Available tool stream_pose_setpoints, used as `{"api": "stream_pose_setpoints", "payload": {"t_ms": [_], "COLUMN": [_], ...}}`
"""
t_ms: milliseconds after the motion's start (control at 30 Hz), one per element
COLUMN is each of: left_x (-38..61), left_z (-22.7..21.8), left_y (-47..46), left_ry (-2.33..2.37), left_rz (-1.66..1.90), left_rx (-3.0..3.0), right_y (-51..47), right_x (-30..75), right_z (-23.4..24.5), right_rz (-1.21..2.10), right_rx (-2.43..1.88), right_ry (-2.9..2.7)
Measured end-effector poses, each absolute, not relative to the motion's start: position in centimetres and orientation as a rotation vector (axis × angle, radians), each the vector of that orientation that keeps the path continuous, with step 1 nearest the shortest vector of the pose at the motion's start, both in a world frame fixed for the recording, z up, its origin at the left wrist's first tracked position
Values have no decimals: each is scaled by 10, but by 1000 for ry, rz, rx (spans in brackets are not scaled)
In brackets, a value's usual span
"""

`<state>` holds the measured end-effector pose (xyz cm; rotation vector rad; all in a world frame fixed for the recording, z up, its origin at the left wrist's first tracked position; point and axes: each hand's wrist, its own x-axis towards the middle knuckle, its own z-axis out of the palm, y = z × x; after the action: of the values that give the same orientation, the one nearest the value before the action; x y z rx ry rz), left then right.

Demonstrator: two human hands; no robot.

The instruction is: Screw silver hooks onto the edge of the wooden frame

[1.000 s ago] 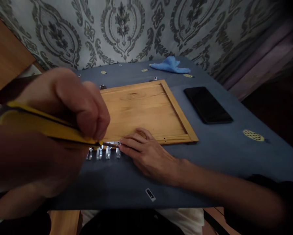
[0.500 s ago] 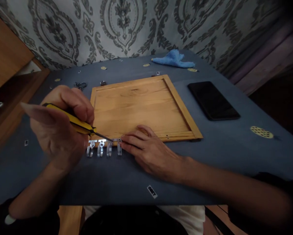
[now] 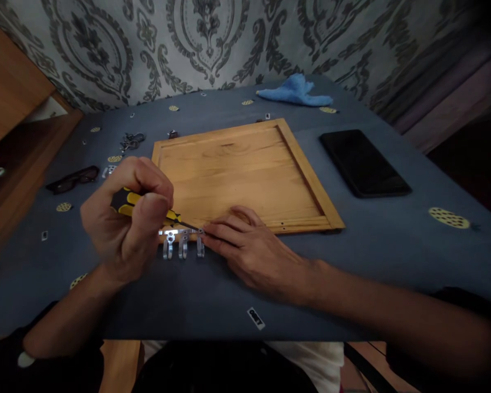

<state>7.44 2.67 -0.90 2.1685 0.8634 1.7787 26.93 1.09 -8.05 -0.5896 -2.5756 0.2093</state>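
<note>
My left hand (image 3: 126,218) is closed round the yellow and black handle of a screwdriver (image 3: 173,216). Its thin shaft slants down to the right, and the tip is at the right end of a silver metal hook rail (image 3: 178,233). The rail lies along the near edge of a framed wooden board (image 3: 224,174), its hooks hanging over that edge. Three hooks show; the rail's left end is behind my left hand. My right hand (image 3: 253,251) rests on the board's near edge, fingers together, its fingertips pressing the rail's right end beside the screwdriver tip.
A black phone (image 3: 364,164) lies right of the board. Behind it is a blue cloth (image 3: 296,91). At the left are dark glasses (image 3: 74,179), a tangle of small metal pieces (image 3: 131,141) and a wooden cabinet (image 3: 13,76). Blue cloth covers the table (image 3: 179,305).
My left hand has moved right with the screwdriver, whose tip has shifted along the rail to its right end. The glasses at the left have come into sight. My right hand stays on the rail.
</note>
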Motion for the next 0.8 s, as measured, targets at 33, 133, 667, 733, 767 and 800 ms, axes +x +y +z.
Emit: {"api": "stream_pose_setpoints", "payload": {"t_ms": [33, 133, 667, 733, 767, 800], "left_x": [74, 74, 79, 78, 78, 77], "left_z": [-9, -10, -13, -13, -13, -13], "left_y": [26, 24, 20, 21, 21, 21], "left_ry": [888, 916, 997, 972, 966, 973], "left_rz": [1766, 1738, 1746, 1752, 1748, 1738], "left_rx": [2158, 2155, 2125, 2150, 2157, 2155], "right_y": [11, 11, 12, 12, 12, 12], "right_x": [269, 269, 269, 268, 268, 268], "right_z": [-80, -80, -82, -82, -82, -82], "right_rz": [211, 218, 203, 210, 213, 217], "right_rx": [-591, -583, -580, -581, -578, -576], "right_ry": [-2581, -2583, -2563, -2567, -2568, -2571]}}
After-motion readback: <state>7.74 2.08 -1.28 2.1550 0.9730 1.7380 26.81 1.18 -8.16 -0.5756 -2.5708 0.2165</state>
